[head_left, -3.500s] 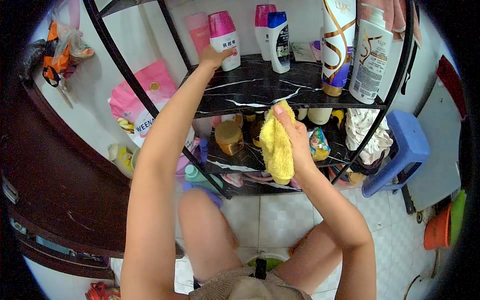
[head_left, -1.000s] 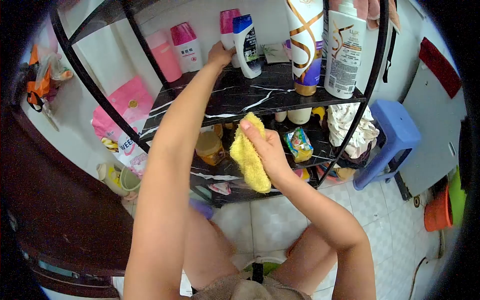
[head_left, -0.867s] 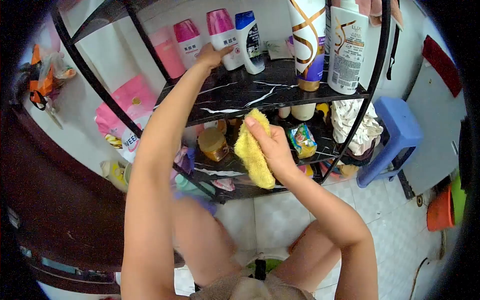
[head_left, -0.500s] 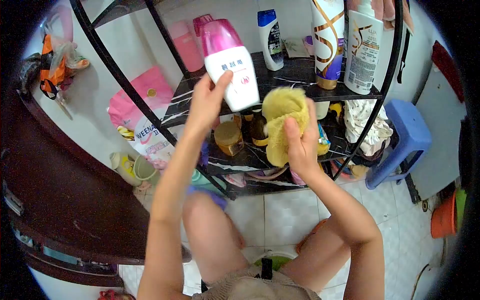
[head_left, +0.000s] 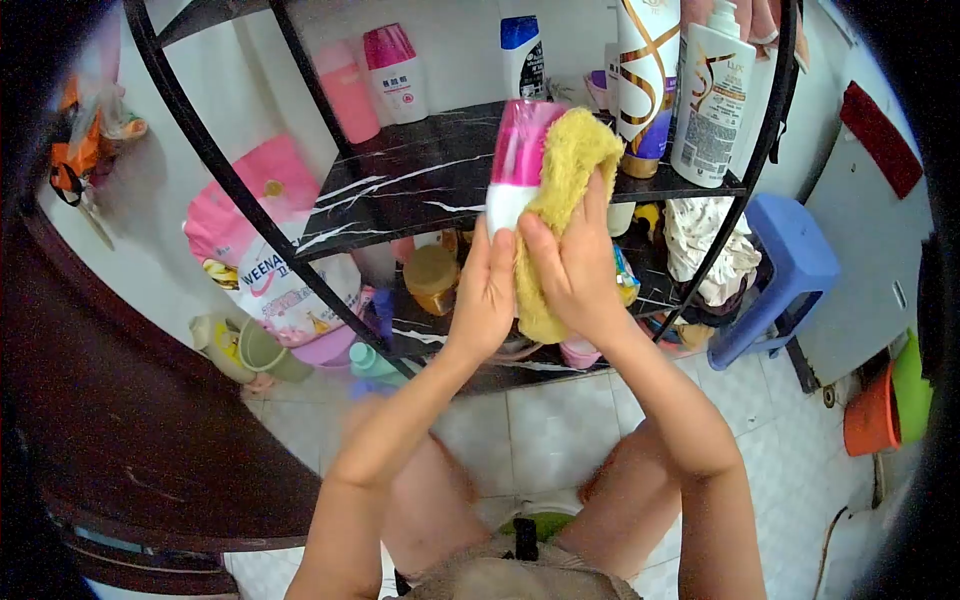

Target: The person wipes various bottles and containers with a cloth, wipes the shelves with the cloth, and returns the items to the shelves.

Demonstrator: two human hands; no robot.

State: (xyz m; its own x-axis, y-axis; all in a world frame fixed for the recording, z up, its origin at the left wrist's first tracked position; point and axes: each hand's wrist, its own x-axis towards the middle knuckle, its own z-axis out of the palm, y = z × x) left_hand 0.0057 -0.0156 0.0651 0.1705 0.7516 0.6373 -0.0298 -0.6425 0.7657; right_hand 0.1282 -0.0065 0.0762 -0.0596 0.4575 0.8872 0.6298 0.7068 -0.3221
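Observation:
A white bottle with a pink cap (head_left: 520,150) is held upright, slightly tilted, in front of the shelf. My left hand (head_left: 485,300) grips its lower part from the left. A fuzzy yellow cloth (head_left: 570,165) lies against the bottle's right side, held by my right hand (head_left: 580,265) with the fingers pressed into it. The cloth and my hands hide much of the bottle's white body. Behind, on the upper shelf, a similar smaller pink-capped bottle (head_left: 397,80) stands beside a pink bottle (head_left: 347,95).
The black marbled shelf (head_left: 390,190) also carries a blue-capped bottle (head_left: 523,60), a white-and-gold bottle (head_left: 645,90) and a pump bottle (head_left: 712,110). A jar (head_left: 432,275) sits one level lower. Left is a pink-white bag (head_left: 270,250); right, a blue stool (head_left: 790,260).
My left hand has brought the bottle down and right, turning it more upright. The yellow cloth now presses against it; before, they were apart. The view has shifted slightly.

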